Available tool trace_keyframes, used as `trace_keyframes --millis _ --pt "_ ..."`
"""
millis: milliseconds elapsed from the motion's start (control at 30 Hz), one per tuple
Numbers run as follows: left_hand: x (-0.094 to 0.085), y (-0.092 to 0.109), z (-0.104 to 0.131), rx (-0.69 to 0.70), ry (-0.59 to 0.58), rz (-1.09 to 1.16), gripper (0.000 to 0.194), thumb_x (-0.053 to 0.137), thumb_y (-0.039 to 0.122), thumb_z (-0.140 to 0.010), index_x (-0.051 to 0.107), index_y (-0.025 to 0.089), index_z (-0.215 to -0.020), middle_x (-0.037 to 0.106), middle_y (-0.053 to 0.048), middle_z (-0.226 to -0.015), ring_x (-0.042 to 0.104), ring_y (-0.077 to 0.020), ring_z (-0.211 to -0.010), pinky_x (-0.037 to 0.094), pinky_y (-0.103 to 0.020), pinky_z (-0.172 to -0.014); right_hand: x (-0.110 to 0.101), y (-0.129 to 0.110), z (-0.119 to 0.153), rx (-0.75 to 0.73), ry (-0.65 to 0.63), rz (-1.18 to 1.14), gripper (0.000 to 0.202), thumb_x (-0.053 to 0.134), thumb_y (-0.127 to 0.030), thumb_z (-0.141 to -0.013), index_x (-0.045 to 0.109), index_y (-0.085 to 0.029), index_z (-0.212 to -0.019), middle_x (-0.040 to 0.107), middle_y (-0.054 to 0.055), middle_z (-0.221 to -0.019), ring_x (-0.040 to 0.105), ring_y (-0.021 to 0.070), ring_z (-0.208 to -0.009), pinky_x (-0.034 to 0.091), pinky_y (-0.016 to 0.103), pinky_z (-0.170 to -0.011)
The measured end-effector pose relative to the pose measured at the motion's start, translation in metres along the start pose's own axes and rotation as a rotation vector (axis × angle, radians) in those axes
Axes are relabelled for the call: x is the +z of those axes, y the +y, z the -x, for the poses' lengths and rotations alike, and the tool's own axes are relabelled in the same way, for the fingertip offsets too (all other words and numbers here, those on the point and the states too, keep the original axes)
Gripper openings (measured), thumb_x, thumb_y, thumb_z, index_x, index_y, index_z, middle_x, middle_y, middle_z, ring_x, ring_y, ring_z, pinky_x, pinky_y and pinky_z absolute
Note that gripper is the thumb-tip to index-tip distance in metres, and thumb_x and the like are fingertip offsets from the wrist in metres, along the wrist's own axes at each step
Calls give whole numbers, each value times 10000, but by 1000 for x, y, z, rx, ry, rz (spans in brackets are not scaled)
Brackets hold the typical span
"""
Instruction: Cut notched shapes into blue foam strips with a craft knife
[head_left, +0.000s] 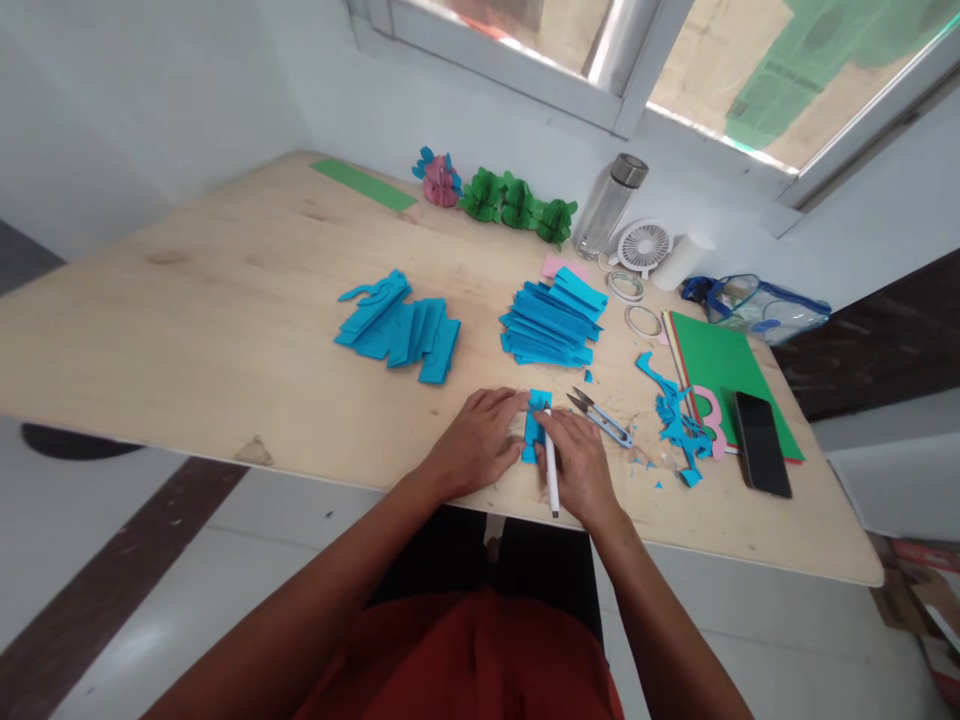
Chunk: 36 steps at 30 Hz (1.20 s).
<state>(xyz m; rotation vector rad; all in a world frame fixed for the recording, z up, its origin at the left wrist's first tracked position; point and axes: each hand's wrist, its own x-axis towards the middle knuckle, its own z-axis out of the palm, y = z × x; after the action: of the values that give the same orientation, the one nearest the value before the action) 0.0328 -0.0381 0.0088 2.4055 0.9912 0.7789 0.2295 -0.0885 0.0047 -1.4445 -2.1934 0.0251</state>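
Note:
A small blue paper strip point(533, 432) lies on the wooden table near its front edge, between my two hands. My right hand point(581, 462) is closed around a white pen point(553, 470), its tip over the strip. My left hand point(480, 440) lies flat with its fingers spread, fingertips at the strip's left edge. Small snips point(602, 416) with blue handles rest just right of my right hand. Beyond the hands is a pile of folded blue strips point(551, 318), and a second group of blue paper pieces point(401, 325) sits to the left.
Blue scraps point(679, 420), a black phone point(761, 443) and green paper sheets point(724, 370) lie at the right. Along the wall stand green paper shapes point(517, 202), a glass bottle point(609, 210), a white fan point(645, 246) and tape rolls point(625, 287). A green strip point(364, 184) lies back left.

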Motion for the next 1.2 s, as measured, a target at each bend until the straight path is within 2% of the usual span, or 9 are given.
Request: trace_keyframes --millis 133,433,733,967,1100,1200 --pt "0 0 1 -6 -6 -8 527 526 215 -838 463 142 -1356 592 -138 -1362 482 -291 -1316 395 -509 -1115 0 1 0 4 -11 -2 402 515 -250 -966 575 -226 -1362 677 115 -1248 573 284 -1215 434 460 -1011" --pt "1 0 0 62 -54 -125 416 517 266 -890 563 122 -1278 562 -140 -1419 458 -312 -1330 360 -514 -1136 -1 -1 -2 3 -23 8 325 494 -253 -975 628 -194 -1265 677 131 -1245 571 293 -1210 423 477 -1032" --pt "0 2 1 88 -56 -178 414 508 248 -900 567 139 -1295 566 -126 -1425 467 -316 -1324 357 -517 -1119 0 0 -1 -11 -10 11 400 505 -252 -968 564 -209 -1361 674 127 -1250 571 291 -1207 435 474 -1018" --pt "0 2 1 78 -69 -171 404 514 237 -894 572 133 -1280 558 -133 -1431 462 -313 -1334 349 -522 -1127 0 -1 0 5 -16 -9 395 513 -235 -962 572 -208 -1352 681 122 -1247 571 290 -1221 437 482 -1027" --pt "-2 4 1 77 -83 -175 396 524 241 -890 576 135 -1268 555 -136 -1432 463 -310 -1331 350 -522 -1131 0 1 -1 50 7 -77 377 532 -265 -954 604 -232 -1322 695 114 -1224 601 287 -1194 453 491 -1027" --pt "-3 4 1 85 -85 -182 375 513 248 -900 583 117 -1244 549 -142 -1438 461 -321 -1327 347 -525 -1134 -3 -1 -6 150 63 -245 349 513 -293 -967 629 -245 -1293 715 101 -1195 649 264 -1134 484 469 -1015"
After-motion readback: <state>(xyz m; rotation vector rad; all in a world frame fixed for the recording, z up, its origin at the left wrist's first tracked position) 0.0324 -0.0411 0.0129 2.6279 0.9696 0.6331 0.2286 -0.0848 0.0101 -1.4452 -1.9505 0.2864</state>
